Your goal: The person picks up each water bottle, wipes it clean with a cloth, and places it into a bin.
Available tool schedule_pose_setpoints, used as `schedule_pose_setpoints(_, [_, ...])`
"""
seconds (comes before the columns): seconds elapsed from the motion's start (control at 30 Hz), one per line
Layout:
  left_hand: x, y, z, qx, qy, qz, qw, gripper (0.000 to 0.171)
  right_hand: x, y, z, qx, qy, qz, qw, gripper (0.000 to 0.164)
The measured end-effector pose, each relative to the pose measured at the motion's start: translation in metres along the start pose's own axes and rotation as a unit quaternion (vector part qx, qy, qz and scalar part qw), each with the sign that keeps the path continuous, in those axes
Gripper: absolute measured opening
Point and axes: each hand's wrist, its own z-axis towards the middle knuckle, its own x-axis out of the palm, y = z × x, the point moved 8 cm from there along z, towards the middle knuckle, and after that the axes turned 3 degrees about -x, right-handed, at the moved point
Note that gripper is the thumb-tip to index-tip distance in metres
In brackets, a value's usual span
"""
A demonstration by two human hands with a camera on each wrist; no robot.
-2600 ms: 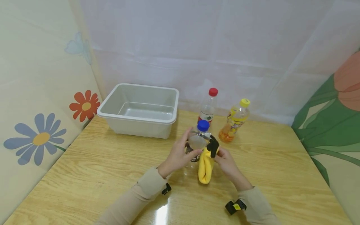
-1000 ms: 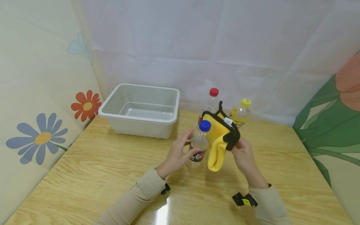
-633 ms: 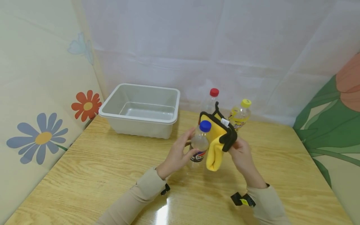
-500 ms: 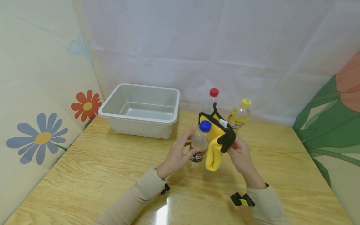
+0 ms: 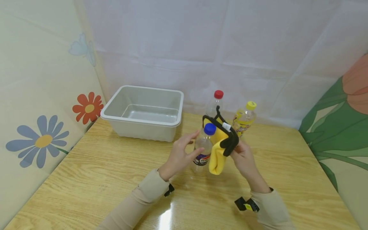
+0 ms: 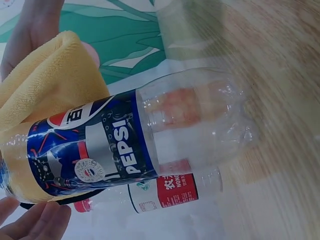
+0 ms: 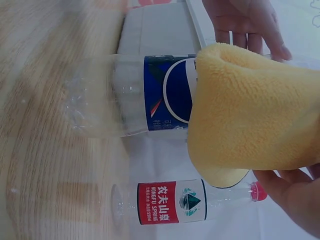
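Note:
A clear Pepsi bottle [image 5: 201, 156] with a blue cap stands upright near the middle of the table. My left hand [image 5: 178, 156] is at its left side, thumb across the front; in the left wrist view the loosely bent fingertips [image 6: 55, 215] lie along the label's edge, not wrapped round it. My right hand [image 5: 244, 158] pinches a yellow cleaning cloth [image 5: 217, 159] by its black-trimmed edge. The folded cloth hangs against the bottle's right side and back, and in the right wrist view it hides the bottle's upper part.
A grey plastic tub [image 5: 149, 131] stands at the back left. Behind the cloth is a red-capped water bottle [image 5: 214, 107], partly hidden. To its right stands a yellow-capped bottle [image 5: 245, 118]. Printed curtains [image 5: 230, 48] rise along the table's back and sides.
My right hand first drew the cloth away from the bottle, unfolding it, then moved back leftward. My left hand has just loosened and shifted slightly up, baring more of the label.

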Motion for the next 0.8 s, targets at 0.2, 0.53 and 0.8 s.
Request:
schedule_pose_setpoints(0.2, [-0.001, -0.001, 0.001, 0.004, -0.007, -0.034, 0.9994, 0.051, 0.002, -0.002, 0.000, 0.000, -0.004, -0.001, 1.000, 0.053])
schedule_pose_setpoints(0.53, [0.000, 0.000, 0.001, -0.015, -0.004, -0.048, 0.9987, 0.050, 0.004, -0.017, -0.007, 0.042, -0.018, 0.007, 0.999, 0.052])
schedule_pose_setpoints(0.8, [0.001, 0.002, 0.000, -0.023, -0.004, -0.047, 0.9986, 0.052, 0.005, -0.031, -0.014, 0.082, -0.033, 0.001, 0.996, 0.045])
